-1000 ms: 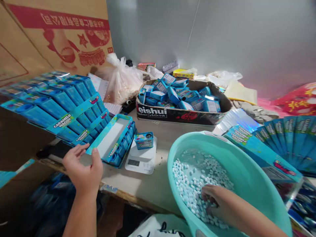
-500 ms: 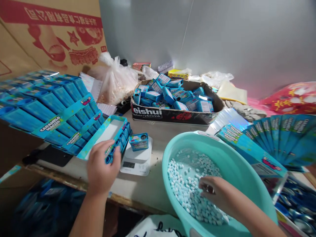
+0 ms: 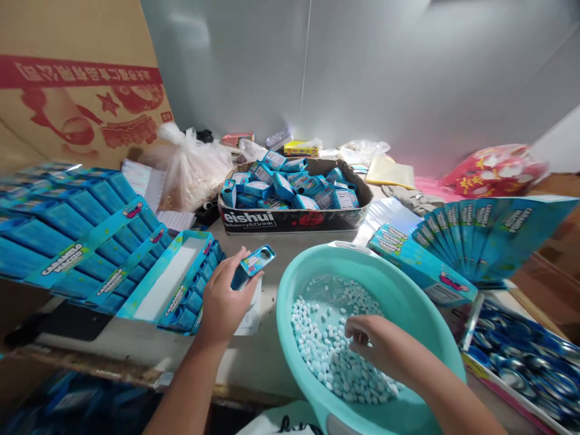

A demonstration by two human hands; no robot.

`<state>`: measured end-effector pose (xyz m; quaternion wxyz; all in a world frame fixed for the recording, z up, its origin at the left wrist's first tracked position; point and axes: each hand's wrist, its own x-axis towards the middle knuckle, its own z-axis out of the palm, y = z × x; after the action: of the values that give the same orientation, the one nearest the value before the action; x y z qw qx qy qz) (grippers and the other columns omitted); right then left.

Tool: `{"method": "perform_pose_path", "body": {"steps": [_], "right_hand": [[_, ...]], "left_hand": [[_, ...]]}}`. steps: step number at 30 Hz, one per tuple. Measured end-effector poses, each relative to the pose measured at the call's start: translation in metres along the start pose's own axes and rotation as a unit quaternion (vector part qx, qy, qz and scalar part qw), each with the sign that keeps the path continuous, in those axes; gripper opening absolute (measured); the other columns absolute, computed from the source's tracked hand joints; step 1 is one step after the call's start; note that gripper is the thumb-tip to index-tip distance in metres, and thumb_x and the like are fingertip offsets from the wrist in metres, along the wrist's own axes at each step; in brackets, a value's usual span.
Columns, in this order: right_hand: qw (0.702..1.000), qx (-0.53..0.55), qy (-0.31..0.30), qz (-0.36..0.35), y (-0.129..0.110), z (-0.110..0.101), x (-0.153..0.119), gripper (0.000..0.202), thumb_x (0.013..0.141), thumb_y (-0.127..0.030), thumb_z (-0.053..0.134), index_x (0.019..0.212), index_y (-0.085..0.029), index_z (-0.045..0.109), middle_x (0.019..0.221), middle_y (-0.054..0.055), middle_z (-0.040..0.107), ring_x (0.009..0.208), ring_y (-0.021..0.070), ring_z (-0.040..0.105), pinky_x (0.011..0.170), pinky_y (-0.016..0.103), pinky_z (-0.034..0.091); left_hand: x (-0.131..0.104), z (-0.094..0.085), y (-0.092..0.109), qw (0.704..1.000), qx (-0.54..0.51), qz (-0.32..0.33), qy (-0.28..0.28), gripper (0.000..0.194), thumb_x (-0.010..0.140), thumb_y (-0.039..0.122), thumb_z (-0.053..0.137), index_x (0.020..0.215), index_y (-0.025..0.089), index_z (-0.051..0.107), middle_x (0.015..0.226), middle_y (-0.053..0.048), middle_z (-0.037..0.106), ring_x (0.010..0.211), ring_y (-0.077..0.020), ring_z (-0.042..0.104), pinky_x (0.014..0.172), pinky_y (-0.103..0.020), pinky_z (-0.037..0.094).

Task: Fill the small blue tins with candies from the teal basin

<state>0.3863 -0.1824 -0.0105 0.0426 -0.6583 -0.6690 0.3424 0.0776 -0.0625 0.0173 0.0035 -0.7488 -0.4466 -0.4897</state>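
My left hand [image 3: 226, 296] is closed around a small blue candy box [image 3: 254, 264], held tilted with the round hole in its top facing up. Below it, the white kitchen scale [image 3: 250, 317] is mostly hidden by the hand and box. My right hand [image 3: 369, 338] is inside the turquoise basin [image 3: 294, 275], fingers curled in a pinch just over the small white and pale blue candies [image 3: 335, 362]. What sits in those fingers, if anything, is hidden. Left of my left hand stands an open blue display tray [image 3: 181, 272] with a row of blue boxes along its side.
Behind is a black carton [image 3: 290, 220] heaped with blue boxes. Stacked filled displays [image 3: 90, 235] stand at left, near a tied plastic bag [image 3: 190, 175]. At right are fanned blue cartons [image 3: 480, 235] and a box of shiny blue lids [image 3: 521, 356].
My left hand has moved right from the display tray and lifted the candy box off the scale. My right hand stays in the basin, fingers curled. The view has shifted to the right.
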Motion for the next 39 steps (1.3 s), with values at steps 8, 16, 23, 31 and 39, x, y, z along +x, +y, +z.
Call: {"method": "perform_pose_path", "body": {"steps": [8,16,23,31,39], "right_hand": [[1.000,-0.007,-0.001,0.010,-0.005,-0.005,-0.003,0.015,0.082,-0.021,0.060,0.095,-0.022,0.068,0.090,0.005,0.072,0.080,0.0190,0.063,0.067,0.028,0.038],[1.000,0.020,0.019,0.007,-0.011,-0.014,-0.011,0.013,0.089,-0.030,0.057,0.094,-0.023,0.066,0.090,0.004,0.072,0.080,0.0190,0.063,0.065,0.028,0.037],[0.999,0.031,0.040,0.010,-0.005,-0.011,-0.013,0.018,0.091,-0.033,0.054,0.099,-0.022,0.066,0.093,0.005,0.072,0.081,0.0206,0.063,0.066,0.029,0.038],[0.998,0.034,0.046,0.011,-0.012,-0.018,-0.015,0.016,0.093,-0.034,0.053,0.093,-0.022,0.064,0.090,0.005,0.071,0.080,0.0205,0.063,0.064,0.029,0.036],[0.999,0.037,0.028,0.019,-0.010,-0.017,-0.013,0.020,0.095,-0.036,0.050,0.097,-0.022,0.065,0.092,0.006,0.071,0.082,0.0211,0.063,0.067,0.029,0.039]], "left_hand": [[0.039,-0.004,0.051,0.924,-0.006,0.302,-0.234,0.040,0.093,0.007,0.057,0.131,0.019,0.062,0.125,-0.004,0.073,0.105,-0.0232,0.064,0.092,-0.040,0.054],[0.042,0.007,0.045,0.907,-0.009,0.339,-0.251,0.029,0.093,0.009,0.057,0.116,0.022,0.069,0.124,-0.003,0.073,0.103,-0.0221,0.065,0.086,-0.039,0.053],[0.037,0.015,0.046,0.906,-0.028,0.321,-0.274,0.040,0.094,0.009,0.055,0.127,0.029,0.064,0.125,-0.001,0.073,0.111,-0.0211,0.064,0.094,-0.040,0.051],[0.043,0.017,0.038,0.927,-0.047,0.257,-0.271,0.074,0.084,0.003,0.056,0.152,0.030,0.040,0.121,-0.004,0.073,0.111,-0.0235,0.064,0.095,-0.041,0.052],[0.037,0.008,0.022,0.937,-0.120,0.169,-0.280,0.084,0.088,0.012,0.065,0.159,0.033,0.024,0.127,-0.004,0.072,0.120,-0.0239,0.063,0.108,-0.046,0.047]]}}
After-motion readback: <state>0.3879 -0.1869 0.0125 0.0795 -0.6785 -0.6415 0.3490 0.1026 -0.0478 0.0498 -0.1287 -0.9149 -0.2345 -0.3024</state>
